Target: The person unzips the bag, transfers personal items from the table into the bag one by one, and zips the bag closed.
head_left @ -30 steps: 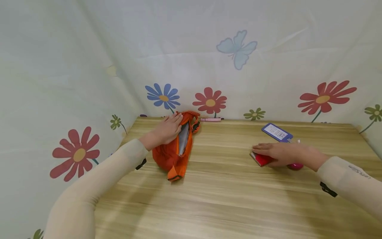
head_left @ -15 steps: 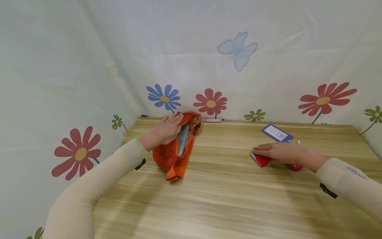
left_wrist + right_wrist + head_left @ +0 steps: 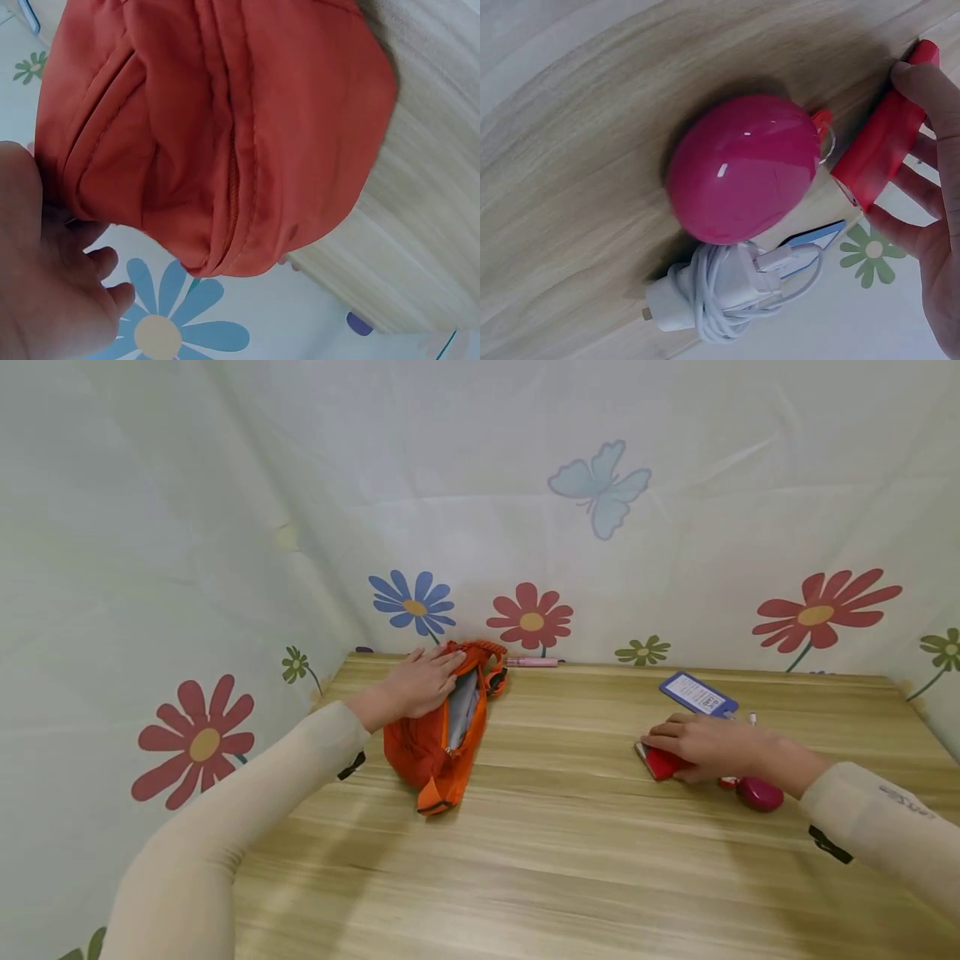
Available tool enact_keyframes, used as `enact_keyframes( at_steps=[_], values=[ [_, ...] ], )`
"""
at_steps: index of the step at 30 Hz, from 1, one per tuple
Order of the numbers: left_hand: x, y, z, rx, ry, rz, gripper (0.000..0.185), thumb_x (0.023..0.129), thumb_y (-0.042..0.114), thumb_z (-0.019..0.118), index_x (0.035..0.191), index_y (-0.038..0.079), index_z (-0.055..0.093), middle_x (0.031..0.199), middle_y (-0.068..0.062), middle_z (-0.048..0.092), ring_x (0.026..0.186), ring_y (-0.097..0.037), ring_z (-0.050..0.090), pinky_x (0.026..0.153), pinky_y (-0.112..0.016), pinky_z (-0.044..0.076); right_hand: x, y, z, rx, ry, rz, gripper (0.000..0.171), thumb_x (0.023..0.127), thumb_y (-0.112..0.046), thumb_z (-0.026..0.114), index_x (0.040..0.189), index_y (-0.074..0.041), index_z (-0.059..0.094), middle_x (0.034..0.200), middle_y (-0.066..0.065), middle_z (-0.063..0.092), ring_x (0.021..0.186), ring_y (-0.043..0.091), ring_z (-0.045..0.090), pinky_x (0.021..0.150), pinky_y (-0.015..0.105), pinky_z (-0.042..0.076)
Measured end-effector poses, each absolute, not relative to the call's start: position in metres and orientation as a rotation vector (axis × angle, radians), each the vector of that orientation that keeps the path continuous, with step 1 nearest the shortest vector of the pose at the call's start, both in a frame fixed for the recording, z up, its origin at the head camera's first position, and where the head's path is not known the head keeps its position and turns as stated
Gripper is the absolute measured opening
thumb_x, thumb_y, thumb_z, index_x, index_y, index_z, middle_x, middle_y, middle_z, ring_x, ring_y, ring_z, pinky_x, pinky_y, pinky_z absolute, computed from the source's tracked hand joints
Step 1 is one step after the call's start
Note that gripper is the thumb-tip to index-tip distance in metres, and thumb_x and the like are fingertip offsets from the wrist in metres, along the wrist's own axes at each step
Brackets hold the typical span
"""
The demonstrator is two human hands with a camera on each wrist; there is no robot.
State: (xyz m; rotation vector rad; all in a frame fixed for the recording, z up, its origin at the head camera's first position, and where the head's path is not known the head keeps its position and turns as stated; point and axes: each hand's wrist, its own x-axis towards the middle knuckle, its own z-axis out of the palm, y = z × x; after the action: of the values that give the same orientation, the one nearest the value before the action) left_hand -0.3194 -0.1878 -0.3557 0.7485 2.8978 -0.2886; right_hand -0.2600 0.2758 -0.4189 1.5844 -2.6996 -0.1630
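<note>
The person's left hand (image 3: pixel 418 683) lies on the far end of an orange zip pouch (image 3: pixel 442 731) at the back left of the wooden table (image 3: pixel 570 860), fingers loosely bent over the fabric beside its open zipper, though whether they pinch it cannot be told. The right hand (image 3: pixel 708 746) pinches a flat red case (image 3: pixel 881 146) between thumb and fingers, lifting it on edge just off the table. Just beside it lie a glossy pink egg-shaped object (image 3: pixel 742 169), a coiled white cable (image 3: pixel 727 292) and a blue card (image 3: pixel 697 693).
</note>
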Motion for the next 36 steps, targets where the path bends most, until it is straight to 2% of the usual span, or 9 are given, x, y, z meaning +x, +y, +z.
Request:
enact_keyframes(
  at_steps=[7, 11, 19, 24, 29, 36],
  values=[
    [-0.321, -0.187, -0.352, 0.826, 2.819, -0.188, 0.054, 0.11, 0.024, 0.031, 0.16, 0.003, 0.026, 0.166, -0.014, 0.027, 0.154, -0.031, 0.022, 0.124, -0.048, 0.02, -0.26, 0.271, -0.417, 1.567, -2.612, -0.139, 0.064, 0.08, -0.021, 0.085, 0.135, 0.0, 0.061, 0.126, 0.015, 0.066, 0.112, 0.033, 0.061, 0.09, 0.048, 0.057],
    [-0.319, -0.187, -0.352, 0.896, 2.763, -0.093, 0.055, 0.109, 0.019, 0.031, 0.159, -0.003, 0.026, 0.164, -0.02, 0.027, 0.152, -0.035, 0.026, 0.122, -0.046, 0.025, -0.258, 0.267, -0.413, 1.566, -2.638, -0.116, 0.065, 0.081, -0.022, 0.085, 0.137, 0.0, 0.06, 0.129, 0.014, 0.065, 0.114, 0.033, 0.061, 0.091, 0.046, 0.057],
    [-0.317, -0.188, -0.345, 0.966, 2.746, -0.174, 0.053, 0.11, 0.018, 0.035, 0.157, -0.006, 0.03, 0.161, -0.021, 0.035, 0.142, -0.038, 0.043, 0.117, -0.047, 0.035, -0.249, 0.241, -0.401, 1.498, -2.678, 0.038, 0.065, 0.087, -0.026, 0.079, 0.143, -0.002, 0.056, 0.133, 0.013, 0.062, 0.118, 0.032, 0.057, 0.092, 0.045, 0.056],
    [-0.319, -0.183, -0.341, 0.9, 2.726, -0.137, 0.054, 0.11, 0.019, 0.035, 0.158, -0.004, 0.028, 0.161, -0.021, 0.035, 0.146, -0.036, 0.038, 0.12, -0.047, 0.03, -0.246, 0.217, -0.394, 1.431, -2.686, 0.105, 0.069, 0.084, -0.025, 0.081, 0.144, -0.005, 0.055, 0.135, 0.013, 0.06, 0.122, 0.033, 0.052, 0.094, 0.049, 0.054],
    [-0.318, -0.183, -0.34, 0.886, 2.712, -0.153, 0.054, 0.11, 0.018, 0.034, 0.158, -0.004, 0.027, 0.16, -0.022, 0.035, 0.146, -0.036, 0.038, 0.12, -0.046, 0.03, -0.243, 0.196, -0.391, 1.42, -2.69, 0.142, 0.068, 0.082, -0.027, 0.084, 0.142, -0.005, 0.058, 0.133, 0.013, 0.061, 0.12, 0.033, 0.053, 0.089, 0.044, 0.057],
    [-0.319, -0.183, -0.342, 0.824, 2.702, -0.105, 0.056, 0.11, 0.021, 0.033, 0.16, -0.002, 0.022, 0.164, -0.02, 0.028, 0.151, -0.033, 0.029, 0.123, -0.044, 0.023, -0.239, 0.175, -0.389, 1.364, -2.706, 0.196, 0.069, 0.08, -0.029, 0.087, 0.14, -0.006, 0.06, 0.131, 0.013, 0.062, 0.12, 0.034, 0.055, 0.086, 0.044, 0.059]
  ],
)
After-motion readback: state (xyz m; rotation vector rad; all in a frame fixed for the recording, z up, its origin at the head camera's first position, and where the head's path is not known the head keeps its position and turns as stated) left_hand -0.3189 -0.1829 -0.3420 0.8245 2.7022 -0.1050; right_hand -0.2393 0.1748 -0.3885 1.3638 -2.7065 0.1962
